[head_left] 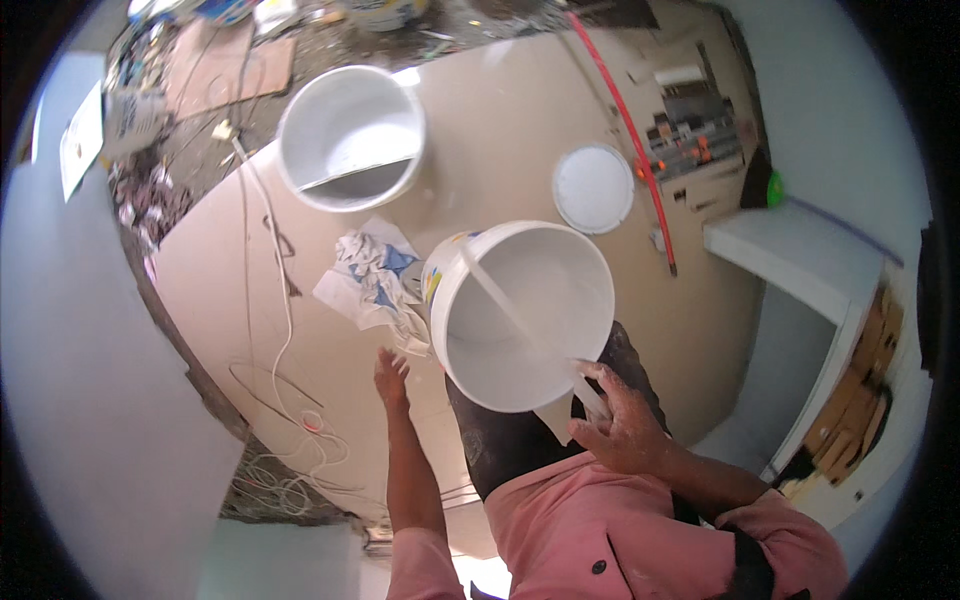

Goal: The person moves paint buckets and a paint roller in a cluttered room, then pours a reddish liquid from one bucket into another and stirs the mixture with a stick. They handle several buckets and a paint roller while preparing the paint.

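A white plastic bucket (pixel 530 330) with a coloured label on its side is tilted so that I look into its pale inside, in front of my dark-trousered legs. Across its mouth runs a pale bail handle (pixel 505 300), blurred along its length. My right hand (pixel 622 420), dusted with white, closes its fingers round the lower end of this handle. To the left, my left hand (pixel 393 378) holds nothing and has its fingers apart. Just beyond it lies a crumpled white and blue paper or bag (pixel 375 275) on the floor.
A second white bucket (pixel 352 90) stands farther off on the tiled floor, near a round white lid (pixel 593 188). A red pole (pixel 625 115) lies by tools (pixel 695 145). White cable (pixel 275 260) winds along the left; a white shelf unit (pixel 790 250) stands right.
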Motion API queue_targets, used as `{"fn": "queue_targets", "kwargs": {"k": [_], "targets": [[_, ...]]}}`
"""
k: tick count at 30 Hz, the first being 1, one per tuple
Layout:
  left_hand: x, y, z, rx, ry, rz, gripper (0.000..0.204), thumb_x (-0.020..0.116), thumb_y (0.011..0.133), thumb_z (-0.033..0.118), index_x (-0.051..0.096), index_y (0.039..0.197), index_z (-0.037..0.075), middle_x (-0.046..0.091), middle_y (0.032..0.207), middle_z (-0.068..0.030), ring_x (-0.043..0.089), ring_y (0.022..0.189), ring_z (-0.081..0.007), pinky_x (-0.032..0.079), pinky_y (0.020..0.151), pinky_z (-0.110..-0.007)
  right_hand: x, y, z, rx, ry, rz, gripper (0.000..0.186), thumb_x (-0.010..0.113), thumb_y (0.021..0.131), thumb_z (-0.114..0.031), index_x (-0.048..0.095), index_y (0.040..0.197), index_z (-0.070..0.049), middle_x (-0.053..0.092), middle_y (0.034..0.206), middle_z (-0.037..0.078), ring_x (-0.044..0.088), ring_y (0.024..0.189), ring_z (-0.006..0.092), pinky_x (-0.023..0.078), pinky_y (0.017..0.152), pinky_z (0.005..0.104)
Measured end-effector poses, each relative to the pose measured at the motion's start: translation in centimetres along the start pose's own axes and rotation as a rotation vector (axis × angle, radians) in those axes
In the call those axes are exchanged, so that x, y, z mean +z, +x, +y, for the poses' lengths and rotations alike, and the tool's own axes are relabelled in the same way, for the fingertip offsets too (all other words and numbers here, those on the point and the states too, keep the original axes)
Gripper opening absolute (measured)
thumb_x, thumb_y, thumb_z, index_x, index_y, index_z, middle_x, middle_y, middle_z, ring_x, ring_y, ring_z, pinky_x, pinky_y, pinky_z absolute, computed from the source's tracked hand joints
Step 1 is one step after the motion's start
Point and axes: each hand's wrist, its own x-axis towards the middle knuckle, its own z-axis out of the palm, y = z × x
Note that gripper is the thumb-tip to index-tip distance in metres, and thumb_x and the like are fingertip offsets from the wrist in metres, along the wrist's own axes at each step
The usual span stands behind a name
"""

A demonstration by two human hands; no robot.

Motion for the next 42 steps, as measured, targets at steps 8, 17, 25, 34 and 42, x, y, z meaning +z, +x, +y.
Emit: {"fn": "queue_targets", "kwargs": {"k": [8,17,25,34,42], "targets": [[-0.1,-8.9,-5.4,-0.115,0.493,0.031,0.047,0.045,0.087,0.044,0.047,0.106,0.002,0.051,0.094,-0.0082,0.056,0.081,-0.0186,0.047,0.065,-0.031,-6.6,-2.8,13.7,0.051,0.364,0.427,0.059,0.056,0.077,-0.022,0.031,0.125,0.001,0.045,0.115,0.021,0.047,0.106,0.0259,0.038,0.089,0.034],[5.0,-13.1,-5.3,-0.009,0.752,-0.07,0.037,0.048,0.086,0.039,0.05,0.104,0.006,0.055,0.09,-0.0055,0.058,0.075,-0.0154,0.047,0.06,-0.027,-13.9,-4.5,25.9,0.311,0.993,0.818,0.059,0.058,0.076,-0.017,0.031,0.127,-0.004,0.044,0.111,0.016,0.048,0.098,0.0245,0.043,0.078,0.0345],[6.9,-13.9,-2.0,0.097,0.678,-0.113,0.033,0.047,0.087,0.035,0.051,0.103,0.007,0.054,0.093,-0.0066,0.058,0.077,-0.0171,0.047,0.064,-0.03,-19.3,-5.1,36.9,0.365,1.318,1.132,0.045,0.059,0.078,-0.023,0.038,0.115,-0.009,0.041,0.075,0.003,0.038,0.054,0.0098,0.031,0.042,0.024],[12.3,-16.0,3.0,0.125,0.984,-0.126,0.04,0.048,0.087,0.037,0.05,0.104,0.002,0.054,0.09,-0.0082,0.058,0.079,-0.0175,0.047,0.065,-0.029,-20.7,-5.6,44.0,0.355,1.607,1.363,0.026,0.059,0.077,-0.021,0.042,0.092,-0.01,0.03,0.059,-0.003,0.026,0.04,0.0056,0.021,0.035,0.0228],[15.1,-17.2,5.8,0.143,1.096,-0.208,0.036,0.047,0.088,0.033,0.049,0.107,0.003,0.055,0.09,-0.0079,0.058,0.079,-0.0171,0.047,0.064,-0.029,-19.7,-4.8,46.2,0.481,1.619,1.515,0.02,0.059,0.077,-0.021,0.043,0.085,-0.011,0.032,0.059,-0.002,0.027,0.04,0.0067,0.023,0.035,0.0234]]}}
